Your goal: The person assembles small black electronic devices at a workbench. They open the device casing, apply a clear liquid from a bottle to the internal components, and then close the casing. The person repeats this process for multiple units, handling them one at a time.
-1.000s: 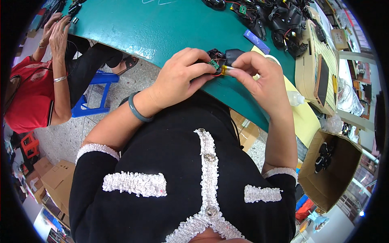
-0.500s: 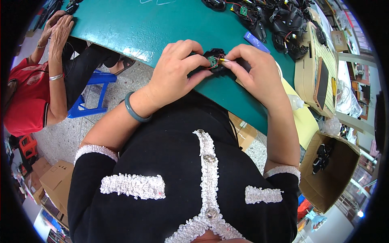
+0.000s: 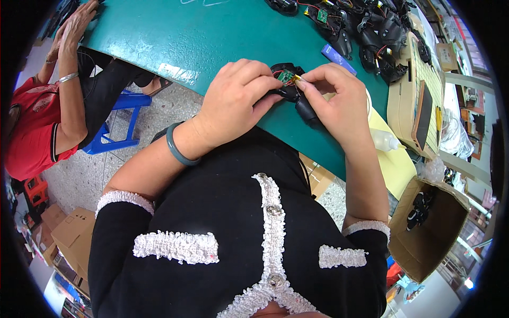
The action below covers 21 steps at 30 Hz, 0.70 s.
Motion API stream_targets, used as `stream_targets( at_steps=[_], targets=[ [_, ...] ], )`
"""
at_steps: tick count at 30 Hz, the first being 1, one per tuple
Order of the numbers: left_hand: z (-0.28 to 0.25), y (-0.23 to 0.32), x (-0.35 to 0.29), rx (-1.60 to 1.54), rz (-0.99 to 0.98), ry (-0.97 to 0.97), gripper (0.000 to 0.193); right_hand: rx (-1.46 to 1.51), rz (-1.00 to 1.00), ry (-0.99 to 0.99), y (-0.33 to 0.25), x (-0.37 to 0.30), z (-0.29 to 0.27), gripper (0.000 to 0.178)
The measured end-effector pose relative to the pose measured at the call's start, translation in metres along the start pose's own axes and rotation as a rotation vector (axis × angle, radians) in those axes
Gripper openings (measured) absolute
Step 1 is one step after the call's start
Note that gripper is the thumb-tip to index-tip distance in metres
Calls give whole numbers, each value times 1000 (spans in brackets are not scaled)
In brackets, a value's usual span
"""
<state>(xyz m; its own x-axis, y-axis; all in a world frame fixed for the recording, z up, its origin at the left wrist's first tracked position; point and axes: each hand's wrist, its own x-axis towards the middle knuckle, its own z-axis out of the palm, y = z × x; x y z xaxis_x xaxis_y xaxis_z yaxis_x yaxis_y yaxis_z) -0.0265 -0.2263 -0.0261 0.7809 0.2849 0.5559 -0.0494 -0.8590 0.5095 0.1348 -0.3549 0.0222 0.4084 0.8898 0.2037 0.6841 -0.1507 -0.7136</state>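
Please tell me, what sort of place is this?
Probably an electronics assembly workshop. The left hand and right hand are at an open black device with a green circuit board; many similar black housings lie piled on the green table, where another person sits too.

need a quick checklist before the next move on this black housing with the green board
1. Left grip steadying the open black plastic housing: ok, fingers at its left side.
2. Right grip on the small flat yellow piece: ok, it appears pinched.
3. Rectangular green circuit board uncovered: ok, in view between the hands.
4. Thin red wires unpinched: cannot tell, too small.
5. Yellow piece fully seated: cannot tell, the right grip partly covers it.
6. Translucent white squeeze bottle clear of the work: ok, it lies right of the right forearm.
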Motion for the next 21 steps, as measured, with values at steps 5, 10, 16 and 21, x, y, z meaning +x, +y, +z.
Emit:
stream_targets(
  at_steps=[5,10,16,21],
  targets=[
    [3,0,0,0,-21,40,32,-34,6,48,4,0,5,9],
    [2,3,5,27,-96,23,35,92,73,36,6,-2,2,10],
    [4,8,19,114,-124,-69,28,134,165,-52,8,-8,-18,12],
    [8,9,23,86,-139,-30,31,208,183,-75,13,-12,-23,11]
  ],
)
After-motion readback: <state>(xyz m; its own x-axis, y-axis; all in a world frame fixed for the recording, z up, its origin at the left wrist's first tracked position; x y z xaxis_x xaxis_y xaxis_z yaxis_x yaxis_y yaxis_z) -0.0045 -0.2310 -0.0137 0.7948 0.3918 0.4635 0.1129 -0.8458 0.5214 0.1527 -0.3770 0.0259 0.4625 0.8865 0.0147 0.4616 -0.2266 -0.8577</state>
